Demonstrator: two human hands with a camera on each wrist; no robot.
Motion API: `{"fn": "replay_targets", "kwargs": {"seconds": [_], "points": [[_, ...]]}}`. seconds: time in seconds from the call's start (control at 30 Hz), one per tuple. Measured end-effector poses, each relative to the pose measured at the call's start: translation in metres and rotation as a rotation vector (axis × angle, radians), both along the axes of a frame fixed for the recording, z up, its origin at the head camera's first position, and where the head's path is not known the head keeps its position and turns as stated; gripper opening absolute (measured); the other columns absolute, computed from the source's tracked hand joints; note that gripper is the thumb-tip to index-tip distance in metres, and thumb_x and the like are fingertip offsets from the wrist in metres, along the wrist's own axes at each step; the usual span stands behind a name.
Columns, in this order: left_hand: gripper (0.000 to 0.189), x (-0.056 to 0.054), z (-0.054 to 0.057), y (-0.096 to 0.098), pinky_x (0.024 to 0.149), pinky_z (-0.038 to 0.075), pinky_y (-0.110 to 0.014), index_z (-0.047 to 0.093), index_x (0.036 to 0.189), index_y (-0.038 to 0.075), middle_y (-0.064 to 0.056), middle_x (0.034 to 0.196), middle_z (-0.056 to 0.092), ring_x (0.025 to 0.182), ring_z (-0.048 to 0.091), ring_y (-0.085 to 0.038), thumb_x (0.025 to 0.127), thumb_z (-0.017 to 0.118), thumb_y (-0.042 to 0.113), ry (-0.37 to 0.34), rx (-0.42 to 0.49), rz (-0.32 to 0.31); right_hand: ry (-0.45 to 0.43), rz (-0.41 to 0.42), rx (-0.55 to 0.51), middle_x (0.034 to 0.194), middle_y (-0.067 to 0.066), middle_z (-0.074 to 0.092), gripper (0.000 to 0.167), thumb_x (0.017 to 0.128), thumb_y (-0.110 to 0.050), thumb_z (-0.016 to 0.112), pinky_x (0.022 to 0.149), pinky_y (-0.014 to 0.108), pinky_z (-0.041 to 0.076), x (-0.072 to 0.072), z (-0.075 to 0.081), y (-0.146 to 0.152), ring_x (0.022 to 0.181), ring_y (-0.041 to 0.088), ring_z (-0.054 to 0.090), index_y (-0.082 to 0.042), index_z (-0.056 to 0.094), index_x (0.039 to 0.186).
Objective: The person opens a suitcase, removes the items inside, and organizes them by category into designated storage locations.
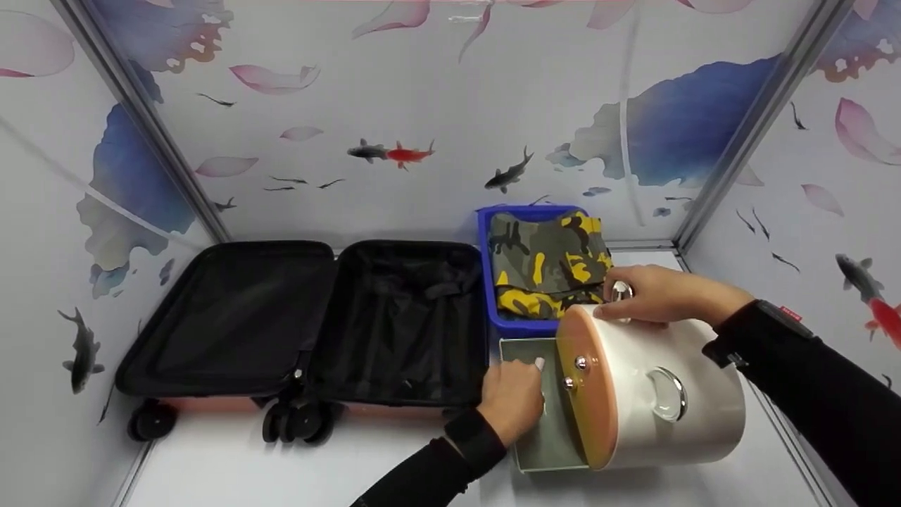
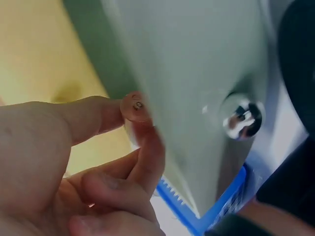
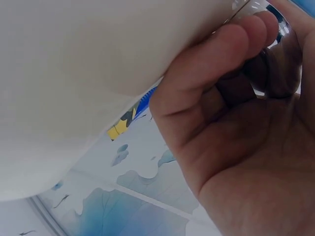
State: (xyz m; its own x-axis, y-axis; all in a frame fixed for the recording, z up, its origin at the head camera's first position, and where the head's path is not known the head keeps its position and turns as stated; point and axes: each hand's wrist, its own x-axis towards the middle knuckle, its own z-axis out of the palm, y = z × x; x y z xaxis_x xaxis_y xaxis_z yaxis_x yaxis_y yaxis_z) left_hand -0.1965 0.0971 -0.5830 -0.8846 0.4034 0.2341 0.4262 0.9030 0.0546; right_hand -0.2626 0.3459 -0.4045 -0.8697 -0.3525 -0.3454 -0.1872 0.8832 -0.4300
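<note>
A rounded cream storage box (image 1: 693, 436) with an orange front panel (image 1: 588, 415) and chrome knobs lies with its pale green drawer (image 1: 559, 451) pulled out to the left. My left hand (image 1: 514, 400) reaches over the drawer's left end. Seen from the left wrist, its thumb and fingers pinch a small round-ended thing (image 2: 136, 106) with a dark mark, beside the drawer wall (image 2: 192, 64); its kind is unclear. My right hand (image 1: 651, 292) grips the shiny handle (image 1: 621, 291) on the box's upper side. The right wrist view has the fingers curled around that handle (image 3: 283, 66).
An open black-lined suitcase (image 1: 398, 324) spreads across the left, its wheels (image 1: 299, 421) toward me. Behind the drawer stands a blue basket (image 1: 486, 282) containing folded camouflage cloth (image 1: 542, 257). Printed walls (image 1: 422, 84) enclose the white surface (image 1: 232, 468) at the back and sides.
</note>
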Motion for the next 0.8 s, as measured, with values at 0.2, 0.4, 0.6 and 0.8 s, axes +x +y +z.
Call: {"fn": "replay_targets", "kwargs": {"seconds": [0.2, 0.4, 0.6, 0.8], "points": [[0.008, 0.009, -0.021, 0.011, 0.051, 0.051, -0.033, 0.081, 0.091, 0.027, 0.003, 0.072, 0.074, 0.063, 0.069, -0.016, 0.086, 0.087, 0.030, 0.092, -0.140, -0.024, 0.011, 0.003, 0.010, 0.090, 0.004, 0.066, 0.041, 0.100, -0.055, 0.077, 0.061, 0.035, 0.051, 0.000, 0.000, -0.001, 0.067, 0.017, 0.062, -0.018, 0.067, 0.114], [0.018, 0.014, -0.027, 0.023, 0.047, 0.048, -0.028, 0.074, 0.076, 0.029, 0.008, 0.067, 0.071, 0.059, 0.065, -0.009, 0.094, 0.081, 0.028, 0.127, -0.214, 0.027, 0.013, 0.006, 0.005, 0.093, 0.005, 0.068, 0.040, 0.101, -0.055, 0.076, 0.060, 0.035, 0.051, 0.001, 0.001, -0.001, 0.065, 0.017, 0.061, -0.018, 0.067, 0.114], [0.019, 0.014, -0.028, 0.025, 0.046, 0.046, -0.028, 0.075, 0.075, 0.031, 0.010, 0.067, 0.072, 0.059, 0.065, -0.008, 0.092, 0.081, 0.029, 0.142, -0.238, 0.030, 0.013, 0.007, -0.003, 0.091, 0.004, 0.067, 0.040, 0.101, -0.054, 0.077, 0.059, 0.034, 0.050, 0.001, 0.001, -0.001, 0.066, 0.016, 0.060, -0.018, 0.067, 0.114], [0.030, 0.016, -0.017, 0.003, 0.047, 0.049, -0.033, 0.074, 0.067, 0.029, 0.006, 0.064, 0.070, 0.057, 0.065, -0.013, 0.093, 0.082, 0.042, 0.191, -0.058, -0.075, 0.007, 0.007, -0.002, 0.086, 0.003, 0.065, 0.039, 0.101, -0.053, 0.077, 0.058, 0.033, 0.049, 0.001, 0.002, -0.001, 0.063, 0.015, 0.059, -0.018, 0.067, 0.114]]}}
